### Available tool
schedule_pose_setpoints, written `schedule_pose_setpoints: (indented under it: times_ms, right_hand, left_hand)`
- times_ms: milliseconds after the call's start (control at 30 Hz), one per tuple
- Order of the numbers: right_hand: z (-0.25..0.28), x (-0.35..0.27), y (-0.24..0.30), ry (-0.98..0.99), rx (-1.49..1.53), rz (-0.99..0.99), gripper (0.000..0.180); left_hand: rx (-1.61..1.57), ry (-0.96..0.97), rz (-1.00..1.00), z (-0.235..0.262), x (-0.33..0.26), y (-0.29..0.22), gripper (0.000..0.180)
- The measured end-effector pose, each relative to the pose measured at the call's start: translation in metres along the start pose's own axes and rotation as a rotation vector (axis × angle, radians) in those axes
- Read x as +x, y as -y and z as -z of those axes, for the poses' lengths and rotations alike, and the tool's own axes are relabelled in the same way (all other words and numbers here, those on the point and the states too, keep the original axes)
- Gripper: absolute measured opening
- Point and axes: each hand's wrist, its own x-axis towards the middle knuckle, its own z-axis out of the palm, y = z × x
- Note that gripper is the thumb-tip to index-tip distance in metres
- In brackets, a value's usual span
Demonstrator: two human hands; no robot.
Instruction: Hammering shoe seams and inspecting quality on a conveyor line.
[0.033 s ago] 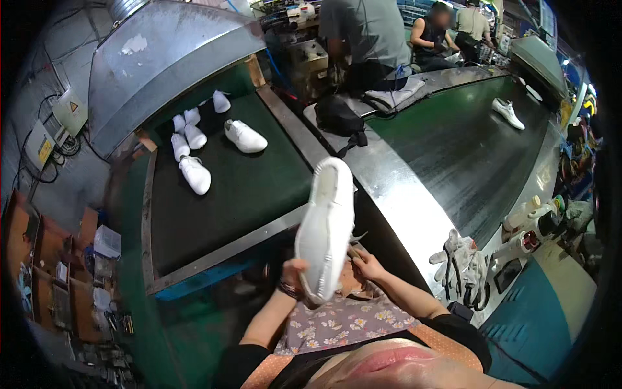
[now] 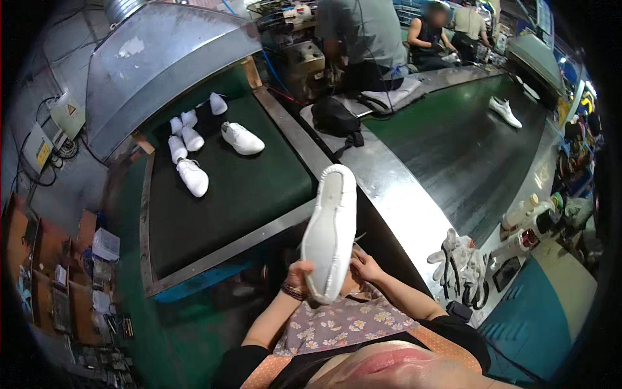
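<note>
A white shoe (image 2: 329,236) is held upright in front of my apron, its pale sole side facing me and its edge wrinkled. My left hand (image 2: 299,273) grips it near its lower left edge, the fingers partly hidden behind it. At the shoe's right side is my right hand (image 2: 367,266), its fingers closed near a small dark piece beside the edge. What that hand holds is mostly hidden by the shoe. A thin white tip, perhaps a lace, sticks out above those fingers.
Several white shoes (image 2: 243,138) lie on the left dark conveyor belt (image 2: 233,201), below a metal hood (image 2: 175,48). Another white shoe (image 2: 505,112) lies on the right belt (image 2: 453,155). Gloves (image 2: 461,262) and bottles (image 2: 521,214) crowd the right ledge. Co-workers (image 2: 363,45) are beyond.
The held shoe has shifted slightly down and to the right, with a small change in its tilt. Both hands stay beside it.
</note>
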Motion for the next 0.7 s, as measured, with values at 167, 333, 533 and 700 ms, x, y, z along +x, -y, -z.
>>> schedule_pose_setpoints:
  times_ms: [167,333,533,700]
  right_hand:
    - [-0.010,-0.030,0.009,-0.174,-0.094,0.147,0.041]
    - [-0.002,-0.079,-0.004,-0.090,0.103,-0.035,0.044]
    - [0.014,-0.121,0.027,0.009,-0.148,0.141,0.050]
    - [0.018,-0.120,0.049,0.035,-0.085,-0.115,0.052]
  left_hand:
    - [0.337,0.010,0.079,0.006,0.006,0.007,0.090]
    - [0.727,0.052,-0.085,0.007,-0.003,-0.014,0.114]
    - [1.249,-0.161,0.035,0.028,-0.032,-0.039,0.113]
    - [1.541,-0.215,0.087,0.081,-0.044,-0.027,0.113]
